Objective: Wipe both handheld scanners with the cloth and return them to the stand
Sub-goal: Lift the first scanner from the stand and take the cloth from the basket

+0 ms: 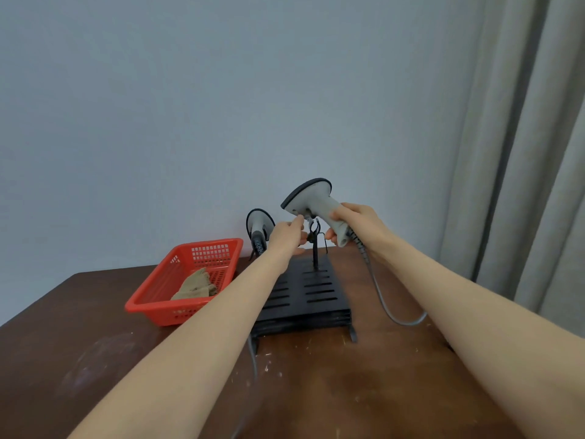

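Observation:
My right hand (357, 226) grips the handle of a grey handheld scanner (311, 199), held tilted just above the clip of the black stand (304, 289). Its grey cable (384, 304) loops down onto the table. My left hand (288, 234) reaches to the stand's clip, fingertips touching the underside of the scanner's head. A second grey scanner (259, 224) stands upright behind my left hand, partly hidden by it. The tan cloth (196, 285) lies crumpled in the red basket (158, 304).
The dark brown table (95, 359) has pale scuffs and specks near the front. A blue-grey wall lies right behind the stand. Grey curtains (522, 153) hang at the right. Another cable (253, 365) runs from under the stand toward me.

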`<act>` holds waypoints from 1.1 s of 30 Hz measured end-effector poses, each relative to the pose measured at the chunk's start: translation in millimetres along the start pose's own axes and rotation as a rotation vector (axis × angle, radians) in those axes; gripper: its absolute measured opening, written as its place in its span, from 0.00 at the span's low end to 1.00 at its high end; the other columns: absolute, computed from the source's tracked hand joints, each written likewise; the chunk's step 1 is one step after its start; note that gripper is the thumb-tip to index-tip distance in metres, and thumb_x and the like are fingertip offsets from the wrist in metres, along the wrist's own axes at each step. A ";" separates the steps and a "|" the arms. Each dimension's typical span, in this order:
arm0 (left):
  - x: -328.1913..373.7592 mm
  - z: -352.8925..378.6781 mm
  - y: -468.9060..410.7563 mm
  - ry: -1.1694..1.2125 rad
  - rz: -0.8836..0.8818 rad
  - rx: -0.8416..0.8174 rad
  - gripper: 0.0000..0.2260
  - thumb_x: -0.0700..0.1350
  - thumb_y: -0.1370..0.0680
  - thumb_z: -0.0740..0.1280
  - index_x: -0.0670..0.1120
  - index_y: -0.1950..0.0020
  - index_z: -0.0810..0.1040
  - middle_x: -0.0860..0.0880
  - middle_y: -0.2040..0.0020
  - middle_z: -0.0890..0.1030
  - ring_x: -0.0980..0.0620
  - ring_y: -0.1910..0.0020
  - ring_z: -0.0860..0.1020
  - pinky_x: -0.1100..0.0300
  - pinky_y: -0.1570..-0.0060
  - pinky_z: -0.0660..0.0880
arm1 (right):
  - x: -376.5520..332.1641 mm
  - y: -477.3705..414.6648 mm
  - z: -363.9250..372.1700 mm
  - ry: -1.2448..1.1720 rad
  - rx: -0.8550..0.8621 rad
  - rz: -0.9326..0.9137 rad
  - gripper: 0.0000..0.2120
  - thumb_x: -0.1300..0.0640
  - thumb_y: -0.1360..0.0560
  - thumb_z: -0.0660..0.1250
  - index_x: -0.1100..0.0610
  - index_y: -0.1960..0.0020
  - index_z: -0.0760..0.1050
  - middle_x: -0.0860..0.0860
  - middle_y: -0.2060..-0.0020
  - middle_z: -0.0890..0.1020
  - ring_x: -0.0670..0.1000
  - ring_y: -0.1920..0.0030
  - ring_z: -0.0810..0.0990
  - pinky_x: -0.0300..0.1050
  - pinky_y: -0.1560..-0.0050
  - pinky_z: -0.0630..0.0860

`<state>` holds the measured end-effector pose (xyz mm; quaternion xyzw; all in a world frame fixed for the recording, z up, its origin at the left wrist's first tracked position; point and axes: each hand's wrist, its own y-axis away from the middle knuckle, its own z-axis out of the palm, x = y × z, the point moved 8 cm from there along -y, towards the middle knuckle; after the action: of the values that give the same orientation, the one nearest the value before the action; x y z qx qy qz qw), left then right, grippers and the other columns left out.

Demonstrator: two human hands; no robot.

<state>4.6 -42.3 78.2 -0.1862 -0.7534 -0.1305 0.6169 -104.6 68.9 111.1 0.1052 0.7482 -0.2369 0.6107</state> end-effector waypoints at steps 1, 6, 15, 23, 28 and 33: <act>-3.0 0.9 4.7 0.072 -0.018 -0.025 0.13 0.49 0.19 0.56 0.42 0.48 0.75 0.43 0.49 0.80 0.46 0.48 0.80 0.50 0.45 0.77 | 0.5 4.8 3.1 -0.003 -0.016 0.000 0.10 0.60 0.25 0.61 0.65 0.48 0.76 0.62 0.66 0.81 0.49 0.71 0.80 0.39 0.71 0.75; -10.6 0.7 21.1 0.305 -0.049 -0.082 0.13 0.48 0.18 0.57 0.40 0.47 0.74 0.42 0.50 0.81 0.46 0.51 0.81 0.55 0.50 0.79 | 9.9 18.2 11.7 -0.047 -0.089 0.043 0.08 0.61 0.24 0.59 0.59 0.51 0.77 0.57 0.68 0.82 0.51 0.70 0.79 0.38 0.70 0.76; -35.8 4.2 48.2 0.434 -0.186 -0.157 0.16 0.44 0.19 0.61 0.36 0.35 0.72 0.38 0.43 0.81 0.46 0.50 0.81 0.58 0.55 0.79 | 37.2 35.1 19.3 -0.118 -0.195 0.165 0.11 0.63 0.24 0.58 0.59 0.47 0.77 0.61 0.58 0.84 0.51 0.67 0.81 0.41 0.63 0.80; -38.3 6.7 57.4 0.415 -0.165 -0.148 0.13 0.43 0.20 0.64 0.39 0.38 0.75 0.43 0.48 0.83 0.50 0.53 0.82 0.60 0.54 0.78 | 45.0 35.4 26.7 -0.116 -0.239 0.208 0.13 0.64 0.25 0.59 0.58 0.42 0.72 0.60 0.54 0.84 0.52 0.64 0.81 0.45 0.59 0.80; -41.6 10.8 61.4 0.413 -0.151 -0.162 0.11 0.43 0.21 0.65 0.40 0.40 0.77 0.46 0.53 0.82 0.52 0.55 0.81 0.61 0.56 0.78 | 44.7 33.2 26.5 -0.102 -0.261 0.286 0.10 0.60 0.24 0.64 0.60 0.43 0.71 0.59 0.53 0.84 0.50 0.67 0.81 0.43 0.64 0.81; -43.9 10.3 63.2 0.398 -0.146 -0.136 0.10 0.42 0.21 0.66 0.41 0.41 0.77 0.47 0.55 0.82 0.53 0.57 0.81 0.62 0.55 0.77 | 44.1 34.7 34.5 -0.024 -0.331 0.353 0.12 0.52 0.23 0.65 0.61 0.46 0.75 0.55 0.58 0.84 0.46 0.70 0.79 0.40 0.67 0.80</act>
<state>30.8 13.5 31.1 -0.1431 -0.6178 -0.2593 0.7284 -69.5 76.4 55.9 0.1300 0.7395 -0.0016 0.6604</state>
